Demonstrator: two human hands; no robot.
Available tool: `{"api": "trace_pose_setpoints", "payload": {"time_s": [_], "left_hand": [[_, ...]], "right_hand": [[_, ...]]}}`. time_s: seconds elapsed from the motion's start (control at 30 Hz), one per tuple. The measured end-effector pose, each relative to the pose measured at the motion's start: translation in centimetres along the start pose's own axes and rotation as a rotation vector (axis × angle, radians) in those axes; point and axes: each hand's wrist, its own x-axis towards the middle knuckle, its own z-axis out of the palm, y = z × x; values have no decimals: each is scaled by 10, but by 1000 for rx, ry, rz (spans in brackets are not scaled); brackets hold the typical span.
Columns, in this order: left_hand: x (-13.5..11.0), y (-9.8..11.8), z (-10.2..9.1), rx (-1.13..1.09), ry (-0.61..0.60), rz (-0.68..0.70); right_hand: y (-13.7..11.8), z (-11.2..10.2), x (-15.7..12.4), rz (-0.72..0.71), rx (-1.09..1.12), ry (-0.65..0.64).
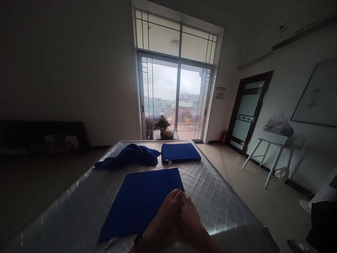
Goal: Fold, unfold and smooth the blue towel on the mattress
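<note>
i am resting my left hand [169, 208] and right hand [189, 211] together, touching, at the right edge of a flat, matte blue cloth [142, 200]; whether they are pinching it, i cannot tell. the cloth is lying nearest the camera on a shiny, quilted cover [210, 189], my forearms [202, 237] hiding its near right corner. beyond, a crumpled blue cloth [137, 155] is slumping beside a neat, rectangular blue bundle [181, 152]. a leafy plant [162, 122] is standing near sliding glass doors [178, 95]; at right, a stool [274, 165] is bearing a box [272, 137] and plastic bag [279, 123].
</note>
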Motion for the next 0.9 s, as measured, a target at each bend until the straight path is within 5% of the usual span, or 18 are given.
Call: {"api": "trace_pose_setpoints", "payload": {"time_s": [0.17,0.27,0.47,0.6,0.9], "left_hand": [[-13,-11,-13,169,-253,-187],[-32,-25,-27,225,-305,-236],[-92,-75,-70,340,-266,-478],[-126,-90,-97,435,-253,-630],[-140,-88,-95,472,-201,-627]], "right_hand": [[5,7,5,32,-12,-30],[5,7,6,66,-14,-32],[-3,2,4,97,-2,-28],[-5,-2,4,103,-1,-27],[-8,-8,-10,106,1,-48]]}}
